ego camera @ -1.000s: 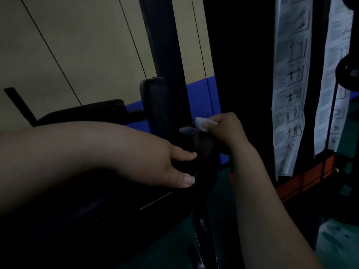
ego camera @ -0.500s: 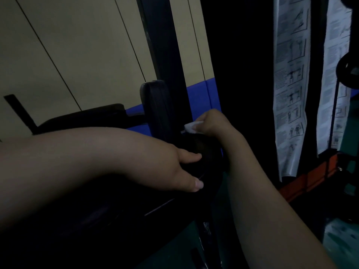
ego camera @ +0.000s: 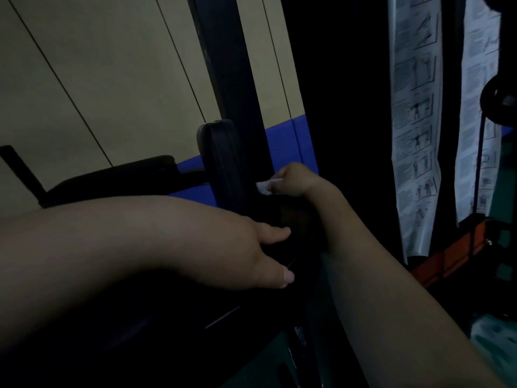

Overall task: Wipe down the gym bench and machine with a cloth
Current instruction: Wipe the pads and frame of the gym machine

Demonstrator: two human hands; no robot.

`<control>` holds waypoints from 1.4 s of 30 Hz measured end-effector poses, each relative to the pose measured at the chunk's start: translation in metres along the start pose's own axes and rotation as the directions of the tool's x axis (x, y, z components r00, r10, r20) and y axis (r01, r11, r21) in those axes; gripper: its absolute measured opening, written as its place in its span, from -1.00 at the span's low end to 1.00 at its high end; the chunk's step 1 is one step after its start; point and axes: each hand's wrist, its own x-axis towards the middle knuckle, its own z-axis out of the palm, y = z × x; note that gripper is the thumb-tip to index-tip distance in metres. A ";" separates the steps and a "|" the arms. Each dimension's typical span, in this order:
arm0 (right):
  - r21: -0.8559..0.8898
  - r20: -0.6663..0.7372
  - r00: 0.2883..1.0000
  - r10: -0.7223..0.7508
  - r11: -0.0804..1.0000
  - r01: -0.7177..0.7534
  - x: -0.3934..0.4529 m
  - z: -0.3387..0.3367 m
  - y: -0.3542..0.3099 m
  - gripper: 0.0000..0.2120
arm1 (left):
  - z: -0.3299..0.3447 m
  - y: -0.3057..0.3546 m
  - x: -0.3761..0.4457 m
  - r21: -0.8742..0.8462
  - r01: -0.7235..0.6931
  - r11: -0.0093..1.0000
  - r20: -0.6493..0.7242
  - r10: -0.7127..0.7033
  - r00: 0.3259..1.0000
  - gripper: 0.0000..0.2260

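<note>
cloth: small white cloth (ego camera: 264,187), mostly hidden. Only a crumpled corner pokes out of the right hand (ego camera: 296,180), right where the black upright post (ego camera: 232,107) of the machine meets the dark pad below it.

where it's working: tucked in the gap between the upright back pad (ego camera: 216,152) and the post, just above the end of the bench (ego camera: 291,219). It's really dim, so I honestly can't tell which surface the cloth is actually pressing on.

what could go wrong: I'd guess missed spots mostly. With this little cloth showing and black parts in low light, it'd be easy to skip patches. The wad could also slip out of the fingers and drop down behind the bench into the dark. Knuckles look close to the post too, so a fast stroke could probably bang them on the metal.

right grip: fingers curled tight round the cloth, bunching it up, wrist bent down over the bench end.

left grip: left hand (ego camera: 265,256) lies on the bench end with fingers fairly straight, thumb along the front edge. Looks like it's bracing, not clamping anything.

around: illustrated exercise charts (ego camera: 414,135) hang to the right, and a beige and blue wall (ego camera: 112,79) sits behind.
</note>
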 end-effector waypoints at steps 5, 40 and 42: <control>0.330 -0.362 0.932 0.011 0.937 0.117 0.005 0.007 0.010 -0.88 | 0.000 -0.001 0.000 -0.009 0.000 1.000 -0.024 0.000 1.000 -0.38; -0.140 0.242 0.962 -0.125 0.977 0.162 0.017 0.004 -0.002 -0.64 | 0.001 0.000 0.002 -0.021 -0.008 1.000 -0.035 0.007 0.999 -0.39; -0.312 0.177 0.980 -0.091 0.939 0.144 0.022 0.008 0.001 -0.60 | 0.002 0.000 0.002 -0.028 -0.009 1.000 -0.031 0.008 0.999 -0.39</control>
